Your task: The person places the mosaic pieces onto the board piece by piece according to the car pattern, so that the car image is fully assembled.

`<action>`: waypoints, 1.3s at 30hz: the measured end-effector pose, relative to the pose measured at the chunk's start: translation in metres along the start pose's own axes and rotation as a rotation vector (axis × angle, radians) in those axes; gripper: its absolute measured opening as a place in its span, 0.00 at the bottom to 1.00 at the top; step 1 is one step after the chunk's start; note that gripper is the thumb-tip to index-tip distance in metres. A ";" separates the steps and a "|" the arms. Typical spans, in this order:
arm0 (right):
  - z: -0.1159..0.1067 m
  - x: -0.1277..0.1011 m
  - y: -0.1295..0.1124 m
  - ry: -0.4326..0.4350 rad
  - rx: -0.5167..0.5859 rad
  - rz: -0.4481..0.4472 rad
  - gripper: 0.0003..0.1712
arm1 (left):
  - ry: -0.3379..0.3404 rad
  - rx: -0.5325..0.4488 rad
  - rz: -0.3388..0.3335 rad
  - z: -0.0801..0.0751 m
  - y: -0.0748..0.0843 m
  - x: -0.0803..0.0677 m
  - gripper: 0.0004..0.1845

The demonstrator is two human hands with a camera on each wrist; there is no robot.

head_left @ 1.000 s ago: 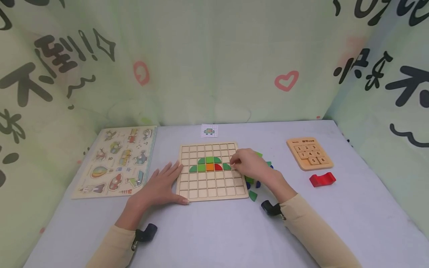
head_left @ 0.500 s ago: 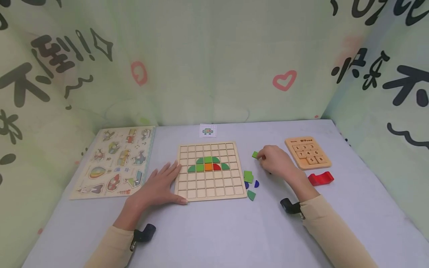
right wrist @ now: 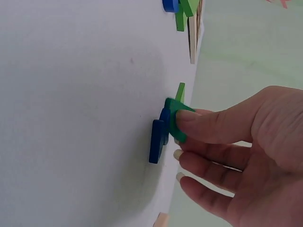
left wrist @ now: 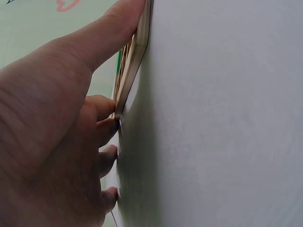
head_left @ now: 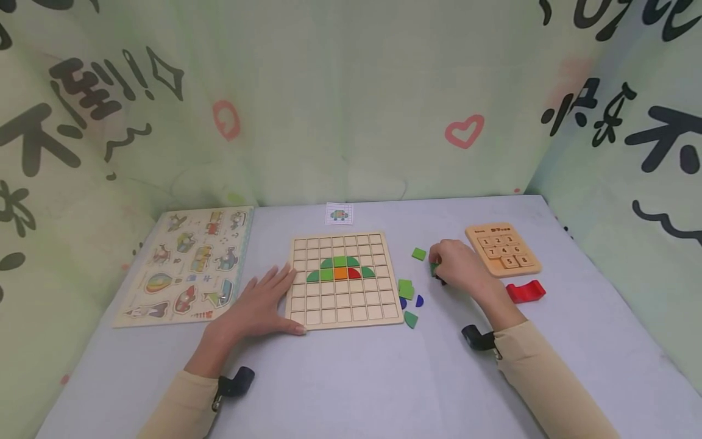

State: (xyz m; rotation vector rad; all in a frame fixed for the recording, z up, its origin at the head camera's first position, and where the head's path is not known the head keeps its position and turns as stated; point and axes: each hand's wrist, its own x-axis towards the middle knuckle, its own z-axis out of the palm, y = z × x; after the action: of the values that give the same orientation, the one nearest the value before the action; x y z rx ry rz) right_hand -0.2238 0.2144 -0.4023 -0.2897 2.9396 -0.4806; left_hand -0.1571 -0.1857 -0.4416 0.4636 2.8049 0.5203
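Observation:
My left hand (head_left: 260,308) lies with fingers spread at the left edge of a wooden grid board (head_left: 351,303), thumb at its front left corner. On the board, green pieces (head_left: 326,274), an orange square (head_left: 340,274) and a red quarter-round piece (head_left: 354,274) form a domed shape. To the right of the board, my right hand (head_left: 459,265) pinches a dark green rounded piece (right wrist: 174,124) between thumb and index finger. Blue pieces (right wrist: 155,142) sit right beside that piece in the right wrist view; the hand mostly hides them in the head view.
Several loose pieces lie by the board's right side, including light green squares (head_left: 406,289) and a green quarter-round piece (head_left: 411,319). A picture puzzle (head_left: 183,265) is at left, a small pattern card (head_left: 339,214) behind, a number puzzle (head_left: 503,250) and red wavy block (head_left: 526,291) at right.
My right hand has moved from the board's right edge out to the loose pieces at the right and now pinches a green one. The left hand has stayed in place.

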 end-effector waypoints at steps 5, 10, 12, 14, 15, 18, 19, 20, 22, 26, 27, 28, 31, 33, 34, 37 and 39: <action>0.002 0.002 -0.005 0.017 0.064 -0.025 0.07 | -0.002 0.007 -0.003 0.001 -0.001 0.000 0.69; 0.010 0.007 -0.021 0.016 0.130 -0.094 0.08 | 0.003 0.007 0.001 0.002 -0.001 0.000 0.69; 0.013 0.008 -0.030 0.020 0.148 -0.124 0.09 | 0.004 0.006 0.003 0.002 -0.002 0.000 0.69; 0.016 0.009 -0.041 0.016 0.173 -0.146 0.10 | 0.004 0.007 0.004 0.003 -0.002 0.001 0.69; 0.017 0.009 -0.047 0.011 0.186 -0.157 0.09 | 0.004 0.007 0.004 0.003 -0.003 0.001 0.69; 0.023 0.011 -0.063 -0.002 0.220 -0.192 0.07 | 0.004 0.010 0.003 0.004 -0.004 0.002 0.70; 0.025 0.012 -0.068 -0.010 0.230 -0.207 0.07 | 0.003 0.011 0.003 0.004 -0.004 0.002 0.70; 0.027 0.012 -0.074 -0.018 0.237 -0.218 0.06 | 0.004 0.011 0.004 0.005 -0.004 0.002 0.70; 0.031 0.014 -0.085 -0.036 0.245 -0.246 0.06 | 0.004 0.013 0.005 0.005 -0.005 0.002 0.70; 0.038 0.016 -0.111 -0.074 0.262 -0.289 0.06 | 0.002 0.011 0.002 0.003 -0.004 0.001 0.70; 0.040 0.017 -0.117 -0.082 0.268 -0.300 0.06 | 0.001 0.009 0.001 0.002 -0.004 0.001 0.69; 0.042 0.018 -0.123 -0.089 0.275 -0.314 0.07 | 0.000 0.007 -0.001 0.002 -0.003 0.000 0.69; 0.048 0.021 -0.140 -0.115 0.288 -0.348 0.06 | 0.000 -0.003 -0.004 0.001 -0.004 -0.001 0.69; 0.052 0.023 -0.148 -0.136 0.298 -0.359 0.05 | 0.000 -0.005 -0.004 0.001 -0.004 -0.001 0.69; 0.054 0.025 -0.152 -0.147 0.301 -0.364 0.05 | -0.002 -0.006 -0.003 0.001 -0.004 -0.001 0.69; 0.059 0.027 -0.163 -0.170 0.312 -0.364 0.05 | -0.004 -0.006 0.002 0.001 -0.004 -0.001 0.69; 0.061 0.028 -0.169 -0.174 0.318 -0.361 0.05 | -0.002 -0.007 0.006 0.001 -0.003 0.000 0.68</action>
State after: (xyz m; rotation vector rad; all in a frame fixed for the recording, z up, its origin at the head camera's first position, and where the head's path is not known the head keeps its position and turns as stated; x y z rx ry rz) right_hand -0.2126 0.0329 -0.4072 -0.7793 2.5924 -0.9054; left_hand -0.1576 -0.1882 -0.4436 0.4710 2.7998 0.5301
